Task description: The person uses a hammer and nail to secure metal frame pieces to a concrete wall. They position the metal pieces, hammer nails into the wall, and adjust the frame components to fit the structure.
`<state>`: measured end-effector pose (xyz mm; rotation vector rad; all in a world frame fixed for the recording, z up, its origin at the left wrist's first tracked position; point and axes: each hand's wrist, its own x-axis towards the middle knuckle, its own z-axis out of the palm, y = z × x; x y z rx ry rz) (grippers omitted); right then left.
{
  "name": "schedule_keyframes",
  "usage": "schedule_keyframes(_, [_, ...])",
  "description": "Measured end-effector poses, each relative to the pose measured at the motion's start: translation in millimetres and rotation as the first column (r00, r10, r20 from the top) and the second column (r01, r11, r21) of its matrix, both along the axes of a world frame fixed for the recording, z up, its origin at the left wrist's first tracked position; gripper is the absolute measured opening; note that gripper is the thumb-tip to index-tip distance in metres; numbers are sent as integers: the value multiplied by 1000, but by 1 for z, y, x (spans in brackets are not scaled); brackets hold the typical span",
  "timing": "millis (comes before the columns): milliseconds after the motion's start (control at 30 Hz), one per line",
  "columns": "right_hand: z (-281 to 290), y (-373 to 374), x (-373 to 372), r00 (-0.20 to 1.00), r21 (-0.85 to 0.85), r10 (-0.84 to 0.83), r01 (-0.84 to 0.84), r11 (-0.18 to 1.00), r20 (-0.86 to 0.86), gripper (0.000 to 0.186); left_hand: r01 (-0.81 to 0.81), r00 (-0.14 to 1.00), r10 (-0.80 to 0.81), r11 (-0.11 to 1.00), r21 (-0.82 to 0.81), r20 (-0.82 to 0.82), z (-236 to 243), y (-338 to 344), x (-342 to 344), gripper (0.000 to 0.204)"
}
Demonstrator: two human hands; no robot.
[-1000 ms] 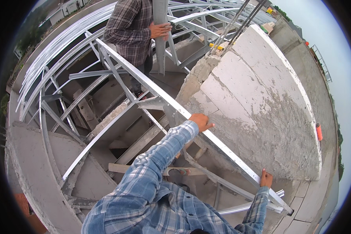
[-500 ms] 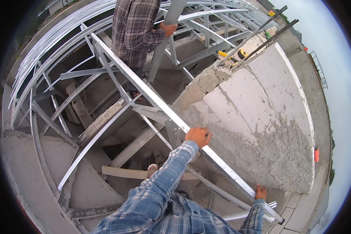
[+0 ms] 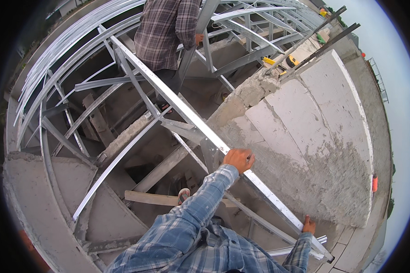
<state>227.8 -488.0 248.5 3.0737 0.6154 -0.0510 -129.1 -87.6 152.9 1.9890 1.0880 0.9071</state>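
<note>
A long silver metal truss chord [image 3: 191, 113] runs slantwise from the upper left to the lower right in front of me. My left hand [image 3: 239, 160] is closed over its top edge near the middle, just below a joint plate. Farther down, close to the chord's lower end, my right hand [image 3: 309, 225] grips its right side; some of those fingers are hidden by the metal. Thinner web members [image 3: 136, 84] join the chord from below. Both my sleeves are blue plaid.
Another person [image 3: 166, 38] in dark plaid stands at the top beside an upright metal post [image 3: 193, 48]. To the right rises a part-plastered block wall [image 3: 305, 132], with a yellow tape measure [image 3: 292, 61] on its top. Below, a wooden plank [image 3: 150, 198] spans near my foot.
The scene has shifted slightly right in view. My hands keep their places on the chord. The other person's arm has lowered, and that hand is now partly hidden at the post.
</note>
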Motion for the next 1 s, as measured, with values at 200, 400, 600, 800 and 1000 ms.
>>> schedule_keyframes(200, [-11,-21,19,1000,6,-4,4,1000,1,67,6,998,-7,1000,10,58,11,-2,0,24])
schedule_keyframes(400, [8,6,-4,998,-3,-18,18,1000,-63,55,-58,998,58,998,-3,39,6,-5,3,24])
schedule_keyframes(600, [5,8,-6,1000,-13,4,-4,1000,-20,50,-66,998,66,998,-20,-18,8,-1,6,23])
schedule_keyframes(800, [2,-3,2,997,24,75,-74,997,-14,49,-46,997,42,997,-68,-64,8,0,4,23])
schedule_keyframes(1000, [-6,-9,16,989,27,132,-130,991,-70,52,-56,996,50,995,-78,-74,6,-6,0,22])
